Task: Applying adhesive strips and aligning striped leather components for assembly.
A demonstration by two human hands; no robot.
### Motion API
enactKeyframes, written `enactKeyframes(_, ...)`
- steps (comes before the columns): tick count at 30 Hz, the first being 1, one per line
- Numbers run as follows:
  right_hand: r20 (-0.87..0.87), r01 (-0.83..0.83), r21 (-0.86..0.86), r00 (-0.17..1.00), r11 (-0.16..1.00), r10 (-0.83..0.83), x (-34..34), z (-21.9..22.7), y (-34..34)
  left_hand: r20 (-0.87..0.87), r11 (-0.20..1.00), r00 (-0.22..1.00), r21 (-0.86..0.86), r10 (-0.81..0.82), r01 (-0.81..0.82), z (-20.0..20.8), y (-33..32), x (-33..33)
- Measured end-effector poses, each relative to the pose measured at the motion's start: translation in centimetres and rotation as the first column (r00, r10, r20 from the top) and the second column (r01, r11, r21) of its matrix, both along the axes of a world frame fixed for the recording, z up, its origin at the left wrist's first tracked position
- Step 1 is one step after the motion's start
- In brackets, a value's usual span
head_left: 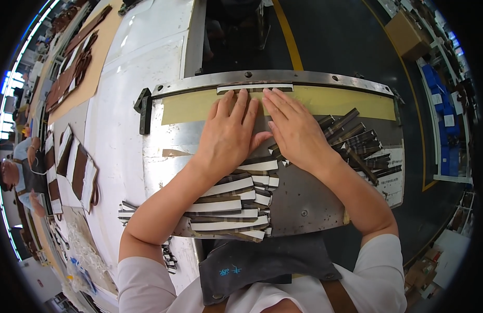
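Note:
My left hand [228, 128] and my right hand [300, 130] lie flat side by side on a metal work plate [304, 201], fingers stretched forward. The fingertips rest at the near edge of a narrow white-and-dark strip [278, 87], which lies along a metal bar [317, 78] at the plate's far edge. A yellow band [185, 108] runs across the plate under both hands. Below my left forearm is a stack of white and brown-plaid strips [231, 214]. Beside my right wrist, dark plaid strips [358, 138] lie in a loose heap.
A black lever-like block [144, 110] stands at the plate's left end. Further left, a white table [121, 130] carries brown-and-white pieces [77, 169]. Another person [25, 167] is at the far left. Blue bins [449, 130] and a cardboard box [407, 35] sit on shelving at right.

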State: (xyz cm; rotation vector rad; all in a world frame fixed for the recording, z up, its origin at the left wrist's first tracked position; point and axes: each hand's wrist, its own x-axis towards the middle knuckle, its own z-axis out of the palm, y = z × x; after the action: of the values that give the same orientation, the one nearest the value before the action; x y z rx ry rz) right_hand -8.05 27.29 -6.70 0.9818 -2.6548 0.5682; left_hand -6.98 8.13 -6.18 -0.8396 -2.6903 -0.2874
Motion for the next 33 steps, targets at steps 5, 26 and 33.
enactKeyframes(5, 0.012, 0.007, -0.018, 1.0, 1.0, -0.007, 0.2, 0.1, -0.3, 0.042, 1.0, 0.999, 0.0, 0.003, -0.003, 0.0, -0.3, 0.3)
enactKeyframes(26, -0.09, 0.017, 0.083, 0.996, 0.996, -0.009, -0.1, 0.5, 0.1, -0.071, 0.995, 0.992, -0.02, 0.1, -0.101, -0.6, -0.6, -0.4)
enactKeyframes(33, -0.045, 0.01, -0.048, 0.999, 0.999, -0.012, -0.3, 0.8, 0.3, -0.002, 0.99, 0.997, 0.118, 0.078, -0.077, 0.1, -1.7, -1.0)
